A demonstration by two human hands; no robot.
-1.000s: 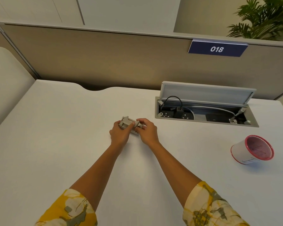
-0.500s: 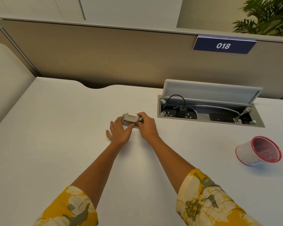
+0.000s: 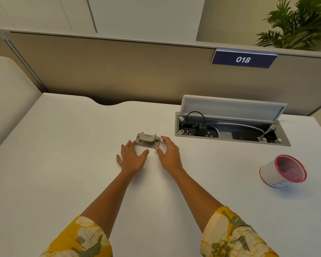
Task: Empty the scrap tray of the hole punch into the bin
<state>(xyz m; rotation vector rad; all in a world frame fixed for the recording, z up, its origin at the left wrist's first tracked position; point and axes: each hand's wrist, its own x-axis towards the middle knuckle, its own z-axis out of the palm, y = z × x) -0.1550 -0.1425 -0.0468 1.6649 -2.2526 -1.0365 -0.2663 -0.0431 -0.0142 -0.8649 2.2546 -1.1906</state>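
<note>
1. On the white surface (image 3: 63, 164), near its middle, the small grey hole punch (image 3: 147, 140) is sitting flat with its lever side up.
2. The left hand (image 3: 132, 158) is lying palm down just beside the punch's near left corner, fingers spread wide and holding nothing; its fingertips are reaching the left edge of the punch (whether they are actually touching it is hard to tell).
3. The right hand (image 3: 170, 152) is hovering at the punch's right end, fingers loosely curved and open, with the thumb close to the near right corner; it is not gripping anything.
4. Well apart to the right, a white bin (image 3: 283, 171) with a red rim is standing on the surface, its mouth showing a pink mesh inside.
5. Behind the punch and to the right, a cable box (image 3: 230, 130) set into the surface is standing open with its lid (image 3: 232, 108) propped up, and black and white cables are lying inside.
6. On the partition (image 3: 109, 71) behind, a blue sign (image 3: 243, 59) is showing 018.
7. Yellow flowered sleeves (image 3: 82, 240) are covering both upper forearms.
</note>
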